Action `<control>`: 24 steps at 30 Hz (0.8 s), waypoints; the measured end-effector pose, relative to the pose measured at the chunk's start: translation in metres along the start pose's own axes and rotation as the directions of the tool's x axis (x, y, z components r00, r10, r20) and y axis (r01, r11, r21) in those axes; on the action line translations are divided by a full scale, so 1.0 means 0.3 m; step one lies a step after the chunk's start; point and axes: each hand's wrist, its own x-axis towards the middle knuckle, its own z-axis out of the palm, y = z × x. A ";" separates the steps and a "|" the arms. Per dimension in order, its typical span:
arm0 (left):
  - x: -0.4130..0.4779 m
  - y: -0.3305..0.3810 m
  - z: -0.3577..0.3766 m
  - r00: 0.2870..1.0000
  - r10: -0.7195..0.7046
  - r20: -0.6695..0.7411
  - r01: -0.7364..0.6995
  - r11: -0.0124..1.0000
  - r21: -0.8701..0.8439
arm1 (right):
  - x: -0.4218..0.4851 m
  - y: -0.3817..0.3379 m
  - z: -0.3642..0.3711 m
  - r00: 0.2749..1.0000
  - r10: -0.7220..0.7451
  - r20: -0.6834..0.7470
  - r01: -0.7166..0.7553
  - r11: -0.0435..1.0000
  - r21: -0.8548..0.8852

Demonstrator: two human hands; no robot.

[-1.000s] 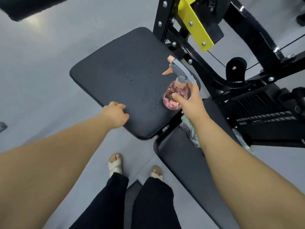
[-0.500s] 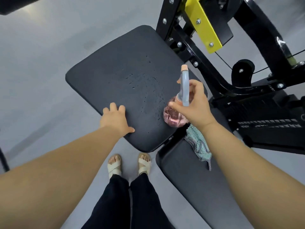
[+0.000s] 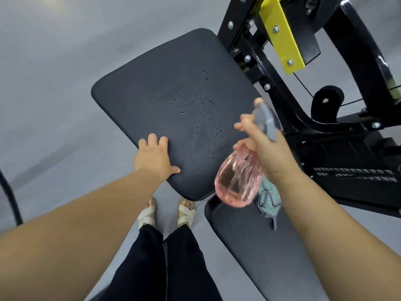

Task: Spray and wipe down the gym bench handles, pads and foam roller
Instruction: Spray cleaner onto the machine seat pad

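At the left, the left hand (image 3: 155, 156) is laid flat and open on the near edge of the seat pad (image 3: 173, 109), nothing being gripped. Droplets (image 3: 201, 118) are scattered over the pad's middle, so the spraying step is judged to be in hand. Further right, the pink spray bottle (image 3: 237, 181) is held tilted above the pad's near corner by the right hand (image 3: 269, 151), closed around its neck. A cloth (image 3: 268, 198) is seen on the lower pad (image 3: 249, 246) beneath; it would be needed next for wiping.
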 end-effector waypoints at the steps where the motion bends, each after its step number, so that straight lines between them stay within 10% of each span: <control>1: -0.002 -0.002 0.001 1.000 0.004 0.002 -0.004 1.000 0.000 | -0.017 -0.004 0.014 0.995 0.075 0.062 -0.072 0.996 -0.059; 9: -0.005 -0.018 -0.013 0.993 0.080 0.084 -0.084 0.995 0.049 | -0.123 0.072 0.153 0.903 0.394 0.171 -0.274 0.836 -0.476; 24: 0.013 -0.067 -0.065 0.964 0.165 0.209 -0.194 0.973 0.125 | -0.047 0.025 -0.070 0.842 0.492 -0.219 -0.499 0.866 0.030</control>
